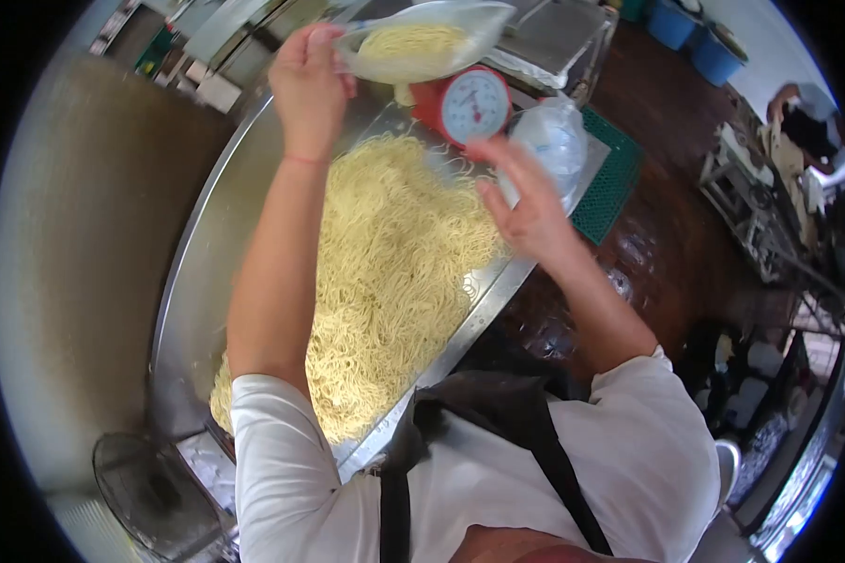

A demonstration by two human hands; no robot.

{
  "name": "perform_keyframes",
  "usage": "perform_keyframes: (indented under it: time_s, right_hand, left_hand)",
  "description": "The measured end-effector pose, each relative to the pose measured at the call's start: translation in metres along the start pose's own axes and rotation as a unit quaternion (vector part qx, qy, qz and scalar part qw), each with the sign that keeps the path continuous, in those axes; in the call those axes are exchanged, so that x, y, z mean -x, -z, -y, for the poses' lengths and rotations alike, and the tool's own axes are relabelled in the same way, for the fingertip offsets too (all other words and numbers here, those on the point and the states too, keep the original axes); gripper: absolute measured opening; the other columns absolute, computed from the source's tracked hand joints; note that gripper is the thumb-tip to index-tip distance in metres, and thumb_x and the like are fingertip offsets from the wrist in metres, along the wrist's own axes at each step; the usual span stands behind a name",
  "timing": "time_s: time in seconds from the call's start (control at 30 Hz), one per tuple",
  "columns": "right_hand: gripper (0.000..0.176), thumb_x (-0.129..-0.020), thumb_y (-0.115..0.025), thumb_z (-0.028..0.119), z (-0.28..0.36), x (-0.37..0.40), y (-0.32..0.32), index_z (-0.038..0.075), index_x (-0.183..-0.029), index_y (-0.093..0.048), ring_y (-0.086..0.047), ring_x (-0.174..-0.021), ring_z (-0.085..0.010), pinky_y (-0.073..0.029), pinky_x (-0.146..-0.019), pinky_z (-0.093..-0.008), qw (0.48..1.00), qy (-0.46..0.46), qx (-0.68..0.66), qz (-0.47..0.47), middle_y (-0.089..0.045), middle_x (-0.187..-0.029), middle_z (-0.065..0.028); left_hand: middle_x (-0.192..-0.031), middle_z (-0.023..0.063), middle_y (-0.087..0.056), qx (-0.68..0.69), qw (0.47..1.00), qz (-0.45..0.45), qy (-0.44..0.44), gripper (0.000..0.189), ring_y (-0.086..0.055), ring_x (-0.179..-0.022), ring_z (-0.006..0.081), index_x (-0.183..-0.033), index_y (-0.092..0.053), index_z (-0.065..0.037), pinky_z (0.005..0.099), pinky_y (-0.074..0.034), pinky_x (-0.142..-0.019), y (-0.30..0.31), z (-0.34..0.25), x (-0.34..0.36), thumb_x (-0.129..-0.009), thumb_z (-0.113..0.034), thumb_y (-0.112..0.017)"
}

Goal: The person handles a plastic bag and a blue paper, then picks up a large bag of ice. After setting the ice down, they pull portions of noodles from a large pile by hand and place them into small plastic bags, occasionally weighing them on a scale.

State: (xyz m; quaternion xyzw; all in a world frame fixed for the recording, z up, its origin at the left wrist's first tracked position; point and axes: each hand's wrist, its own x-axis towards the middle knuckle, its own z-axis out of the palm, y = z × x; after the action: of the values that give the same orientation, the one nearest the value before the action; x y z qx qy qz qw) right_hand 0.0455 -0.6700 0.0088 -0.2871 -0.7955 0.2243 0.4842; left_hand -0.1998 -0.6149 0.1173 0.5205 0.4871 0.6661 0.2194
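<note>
Pinched in the fingers of my left hand (312, 80) is the edge of a clear plastic bag (493, 21) with a portion of pale yellow noodles in it. The bag overlaps the top of a red dial scale (476, 105) in this view. My right hand (528, 208) hovers near the scale and the near side of the tray, slightly blurred, its fingers stretched out and thumb apart, holding nothing. Below both hands a large heap of loose noodles (394, 253) lies in a metal tray (218, 202). Beside the scale sits a bundle of clear plastic bags (552, 145).
A green perforated mat (610, 174) is right of the plastic bags. Blue buckets (671, 23) stand at the back right. A fan (155, 488) is at lower left. Another person (807, 122) is by equipment at the far right. The dark floor looks wet.
</note>
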Motion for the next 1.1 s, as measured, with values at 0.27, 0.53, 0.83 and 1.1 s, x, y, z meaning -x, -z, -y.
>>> perform_keyframes:
  time_s: [0.27,0.53,0.83,1.1]
  right_hand:
    - [0.034,-0.083,-0.072,0.023,0.085,-0.074,-0.022,0.01,-0.113,-0.063,-0.063,-0.099,-0.0303,-0.019,-0.118,-0.0589,0.892,0.199,0.188,0.36,-0.068,-0.095,-0.0095]
    - [0.017,-0.09,-0.064,0.01,0.065,0.017,-0.126,0.005,-0.106,-0.064,-0.066,-0.086,-0.0322,-0.037,-0.113,-0.0443,0.839,-0.121,-0.198,0.493,-0.067,-0.1,-0.0137]
    - [0.055,-0.084,-0.068,0.028,0.106,0.229,-0.224,0.003,-0.13,-0.052,-0.056,-0.117,-0.0366,-0.045,-0.097,-0.0452,0.896,0.128,0.021,0.426,-0.059,-0.125,-0.0199]
    - [0.013,-0.091,-0.061,0.013,0.123,0.193,-0.261,0.005,-0.091,-0.071,-0.068,-0.079,-0.0248,-0.05,-0.07,-0.033,0.85,-0.045,-0.152,0.502,-0.07,-0.082,-0.0136]
  left_hand:
    - [-0.061,-0.0011,-0.047,-0.006,0.986,-0.147,0.08,0.023,-0.046,-0.046,0.0076,-0.098,-0.065,-0.001,0.0227,-0.035,-0.04,0.133,-0.06,0.155,-0.103,-0.019,-0.053]
    - [-0.06,-0.002,-0.047,-0.089,0.919,-0.205,0.324,0.021,-0.043,-0.042,0.0067,-0.098,-0.065,-0.001,0.0239,-0.034,-0.038,0.238,-0.003,0.33,-0.102,-0.018,-0.053]
    - [-0.068,0.0011,-0.058,-0.01,0.907,-0.18,0.38,0.021,-0.047,-0.045,0.0074,-0.102,-0.062,-0.003,0.0219,-0.039,-0.041,0.223,-0.024,0.411,-0.103,-0.021,-0.051]
    - [-0.079,0.0025,-0.058,0.032,0.944,-0.137,0.298,0.034,-0.056,-0.066,0.01,-0.132,-0.054,-0.003,0.0264,-0.051,-0.064,0.265,-0.045,0.429,-0.102,-0.018,-0.053]
